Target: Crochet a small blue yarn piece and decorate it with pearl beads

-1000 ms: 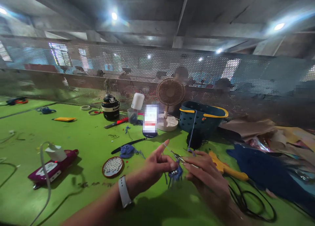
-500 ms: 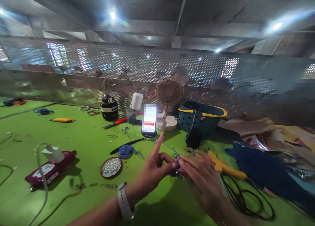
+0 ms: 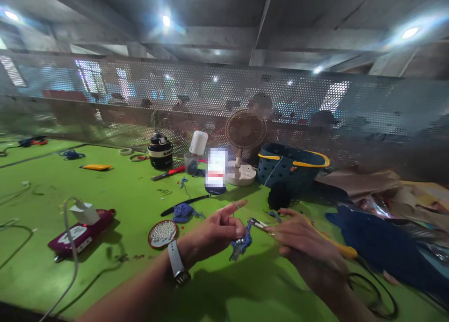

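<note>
Left hand (image 3: 222, 227): thumb and bent fingers pinched on a small blue yarn piece (image 3: 242, 245), index finger stretched out; a pale watch (image 3: 176, 261) circles the wrist.
Right hand (image 3: 305, 240): fingers closed on a thin metal tool (image 3: 258, 223), which points toward the left hand.
Yarn: the blue yarn piece hangs from the left fingertips above the green table (image 3: 133, 200), nearer the person than the phone (image 3: 216, 172) and a little to its right; round shiny beads show on it.
Tool: its tip is at the top of the blue yarn piece; whether it has caught a loop is too small to tell.
Beads: a red-rimmed dish (image 3: 149, 238) of pearly beads sits left of the phone and nearer the person.
Blue ball: a small tangle of blue yarn (image 3: 183, 212) lies between the dish and the phone.
Dark ball: black yarn (image 3: 279, 196) lies right of the phone, in front of the basket (image 3: 291, 170).
Fan: the fan (image 3: 245, 130) stands just right of the phone and behind it.
Power strip: the purple power strip (image 3: 84, 233) rests well to the left of the phone, a white plug (image 3: 85, 213) standing in it.
Cloth: dark blue cloth (image 3: 372, 238) spreads well to the right of the phone.
</note>
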Action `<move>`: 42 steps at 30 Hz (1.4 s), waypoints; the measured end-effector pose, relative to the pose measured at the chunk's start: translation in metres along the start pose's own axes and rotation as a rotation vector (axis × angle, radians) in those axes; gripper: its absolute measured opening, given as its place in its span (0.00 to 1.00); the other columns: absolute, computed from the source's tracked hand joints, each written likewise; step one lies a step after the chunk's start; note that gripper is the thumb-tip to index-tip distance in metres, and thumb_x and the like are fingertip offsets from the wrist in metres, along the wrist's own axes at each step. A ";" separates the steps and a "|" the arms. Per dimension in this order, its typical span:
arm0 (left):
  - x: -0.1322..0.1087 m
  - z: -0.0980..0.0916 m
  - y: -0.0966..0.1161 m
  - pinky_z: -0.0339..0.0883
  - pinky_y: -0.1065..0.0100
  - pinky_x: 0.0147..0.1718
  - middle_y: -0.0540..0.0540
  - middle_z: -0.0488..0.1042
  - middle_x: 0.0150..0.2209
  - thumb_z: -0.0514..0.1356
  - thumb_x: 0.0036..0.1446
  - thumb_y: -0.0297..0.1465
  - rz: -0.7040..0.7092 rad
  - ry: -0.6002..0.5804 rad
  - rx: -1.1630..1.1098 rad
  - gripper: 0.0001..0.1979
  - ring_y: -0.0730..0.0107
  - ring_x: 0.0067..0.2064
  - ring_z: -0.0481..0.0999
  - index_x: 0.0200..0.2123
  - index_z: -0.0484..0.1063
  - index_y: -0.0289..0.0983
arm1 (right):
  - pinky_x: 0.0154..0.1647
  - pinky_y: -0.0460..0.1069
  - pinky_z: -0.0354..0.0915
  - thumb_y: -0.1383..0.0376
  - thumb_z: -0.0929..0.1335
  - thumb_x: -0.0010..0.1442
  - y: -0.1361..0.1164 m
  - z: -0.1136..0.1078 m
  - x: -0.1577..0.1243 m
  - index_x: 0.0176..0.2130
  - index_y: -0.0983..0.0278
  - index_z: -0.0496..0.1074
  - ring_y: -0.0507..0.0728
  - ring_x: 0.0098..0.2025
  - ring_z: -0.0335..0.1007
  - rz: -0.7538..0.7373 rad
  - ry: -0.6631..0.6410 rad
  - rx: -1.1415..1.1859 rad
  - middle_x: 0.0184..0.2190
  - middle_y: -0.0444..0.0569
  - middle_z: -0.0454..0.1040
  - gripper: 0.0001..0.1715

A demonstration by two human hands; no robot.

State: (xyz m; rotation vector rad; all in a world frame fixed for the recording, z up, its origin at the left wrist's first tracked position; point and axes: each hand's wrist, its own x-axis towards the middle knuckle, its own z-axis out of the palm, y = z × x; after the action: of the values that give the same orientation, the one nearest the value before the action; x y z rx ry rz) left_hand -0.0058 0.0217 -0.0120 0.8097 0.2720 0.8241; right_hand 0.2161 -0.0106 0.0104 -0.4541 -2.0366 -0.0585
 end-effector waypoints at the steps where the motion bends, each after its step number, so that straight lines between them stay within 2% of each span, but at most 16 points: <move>1: 0.000 0.000 0.001 0.58 0.73 0.27 0.49 0.76 0.26 0.69 0.46 0.18 -0.001 0.001 -0.003 0.44 0.78 0.25 0.71 0.64 0.52 0.29 | 0.53 0.61 0.64 0.65 0.67 0.64 0.000 -0.001 0.001 0.43 0.59 0.75 0.57 0.36 0.77 0.019 0.007 0.037 0.37 0.48 0.82 0.08; 7: 0.001 -0.002 0.003 0.56 0.74 0.25 0.50 0.74 0.25 0.71 0.43 0.20 -0.003 -0.006 -0.026 0.36 0.79 0.25 0.69 0.56 0.65 0.29 | 0.54 0.62 0.64 0.67 0.69 0.61 0.003 -0.007 -0.002 0.41 0.57 0.78 0.59 0.37 0.78 0.208 0.022 0.202 0.35 0.46 0.82 0.09; 11: 0.003 0.001 0.004 0.54 0.74 0.22 0.51 0.73 0.24 0.71 0.42 0.22 0.011 -0.009 -0.002 0.32 0.81 0.23 0.66 0.53 0.69 0.30 | 0.48 0.57 0.71 0.64 0.71 0.58 0.010 0.001 -0.013 0.37 0.55 0.80 0.60 0.40 0.78 0.501 0.184 0.453 0.33 0.45 0.82 0.06; 13: 0.002 0.005 0.003 0.55 0.73 0.23 0.52 0.72 0.24 0.71 0.42 0.24 0.019 -0.001 0.050 0.34 0.81 0.23 0.66 0.55 0.68 0.30 | 0.39 0.52 0.74 0.61 0.72 0.57 0.013 0.010 -0.018 0.34 0.56 0.80 0.59 0.37 0.79 0.728 0.255 0.639 0.32 0.46 0.83 0.04; 15: 0.001 0.011 0.000 0.58 0.73 0.25 0.52 0.72 0.26 0.71 0.43 0.25 0.040 0.031 0.164 0.39 0.79 0.25 0.67 0.59 0.62 0.32 | 0.31 0.49 0.75 0.57 0.73 0.56 0.011 0.021 -0.019 0.32 0.57 0.80 0.58 0.32 0.80 0.939 0.301 0.793 0.30 0.46 0.82 0.07; 17: -0.001 0.018 -0.004 0.61 0.71 0.29 0.51 0.72 0.29 0.70 0.47 0.26 0.102 0.092 0.329 0.43 0.76 0.29 0.70 0.64 0.54 0.34 | 0.30 0.49 0.75 0.54 0.73 0.54 0.005 0.029 -0.016 0.32 0.57 0.80 0.58 0.31 0.80 1.011 0.348 0.808 0.30 0.47 0.83 0.09; 20: -0.005 0.026 -0.007 0.64 0.67 0.34 0.49 0.70 0.32 0.67 0.52 0.28 0.212 0.163 0.544 0.43 0.72 0.34 0.70 0.66 0.48 0.36 | 0.36 0.50 0.76 0.57 0.73 0.55 -0.006 0.033 -0.009 0.32 0.56 0.81 0.59 0.35 0.80 0.864 0.362 0.528 0.32 0.47 0.83 0.07; 23: -0.007 0.029 -0.008 0.65 0.65 0.35 0.49 0.69 0.33 0.66 0.54 0.30 0.245 0.182 0.567 0.42 0.70 0.35 0.70 0.67 0.47 0.38 | 0.37 0.47 0.75 0.62 0.72 0.57 -0.015 0.030 -0.006 0.35 0.54 0.81 0.56 0.36 0.79 0.672 0.298 0.340 0.33 0.45 0.82 0.05; 26: -0.006 0.030 -0.007 0.64 0.66 0.34 0.49 0.68 0.33 0.64 0.56 0.33 0.250 0.209 0.514 0.42 0.71 0.34 0.69 0.67 0.46 0.39 | 0.36 0.46 0.74 0.65 0.70 0.59 -0.017 0.028 -0.006 0.38 0.52 0.80 0.55 0.35 0.78 0.605 0.251 0.279 0.34 0.43 0.82 0.09; 30: -0.005 0.029 -0.008 0.61 0.69 0.31 0.51 0.68 0.30 0.66 0.55 0.33 0.255 0.227 0.504 0.43 0.73 0.32 0.67 0.67 0.47 0.40 | 0.40 0.48 0.74 0.69 0.71 0.57 -0.016 0.029 -0.009 0.38 0.53 0.80 0.56 0.37 0.78 0.558 0.254 0.233 0.35 0.45 0.82 0.11; 35: -0.005 0.026 -0.009 0.60 0.70 0.31 0.52 0.69 0.27 0.68 0.51 0.30 0.165 0.188 0.341 0.45 0.76 0.29 0.67 0.67 0.48 0.41 | 0.34 0.47 0.74 0.67 0.74 0.53 -0.007 0.029 -0.015 0.36 0.54 0.80 0.55 0.34 0.78 0.662 0.202 0.503 0.33 0.45 0.81 0.09; 37: -0.004 0.025 -0.010 0.59 0.71 0.31 0.52 0.70 0.27 0.69 0.50 0.29 0.128 0.172 0.299 0.46 0.76 0.29 0.67 0.67 0.48 0.40 | 0.32 0.47 0.74 0.67 0.75 0.53 -0.004 0.029 -0.016 0.35 0.56 0.80 0.55 0.33 0.77 0.659 0.162 0.542 0.31 0.45 0.80 0.07; 42: -0.002 0.026 -0.013 0.59 0.71 0.30 0.53 0.70 0.27 0.69 0.50 0.29 0.122 0.171 0.298 0.48 0.77 0.29 0.67 0.68 0.45 0.41 | 0.32 0.49 0.72 0.74 0.73 0.52 -0.004 0.025 -0.010 0.38 0.56 0.78 0.56 0.33 0.76 0.353 0.111 0.215 0.31 0.45 0.80 0.15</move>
State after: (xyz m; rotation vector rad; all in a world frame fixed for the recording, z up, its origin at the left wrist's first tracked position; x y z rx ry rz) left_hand 0.0133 0.0009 -0.0040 1.0433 0.5093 0.9836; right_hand 0.1975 -0.0117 -0.0096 -0.6505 -1.8037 0.3390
